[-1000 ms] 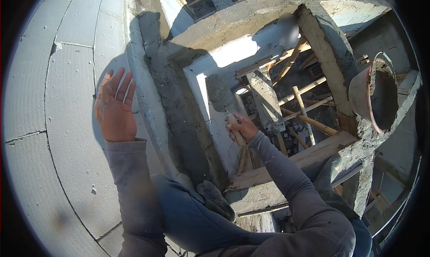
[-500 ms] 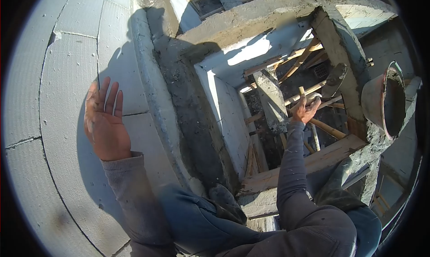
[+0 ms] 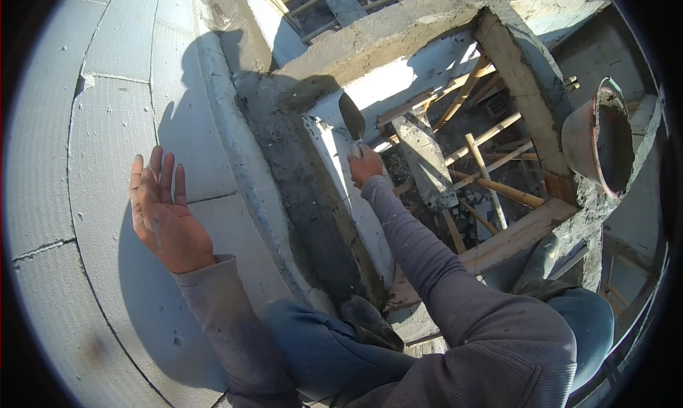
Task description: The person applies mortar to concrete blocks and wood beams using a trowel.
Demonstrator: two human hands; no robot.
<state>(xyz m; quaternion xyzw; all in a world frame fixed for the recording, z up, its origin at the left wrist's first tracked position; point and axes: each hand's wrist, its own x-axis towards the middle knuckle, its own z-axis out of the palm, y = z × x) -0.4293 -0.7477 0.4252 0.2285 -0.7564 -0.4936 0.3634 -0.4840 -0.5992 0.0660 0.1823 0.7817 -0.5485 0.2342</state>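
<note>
My left hand is raised above the pale block surface, palm up and fingers stretched out, holding nothing. The fingers of my right hand are wrapped round the handle of a trowel, whose blade points up and away. The trowel is over the inner white panel of the opening, just right of the wet grey mortar channel. Mortar also covers the ledge at the far side.
A bucket with mortar inside rests on the right-hand ledge. Bamboo poles and a concrete-smeared board lie across the deep opening. My knees are at the bottom, beside a wooden plank.
My right hand has swung left with the trowel, from over the poles to near the mortar channel. My left hand stays open and sits slightly lower in view.
</note>
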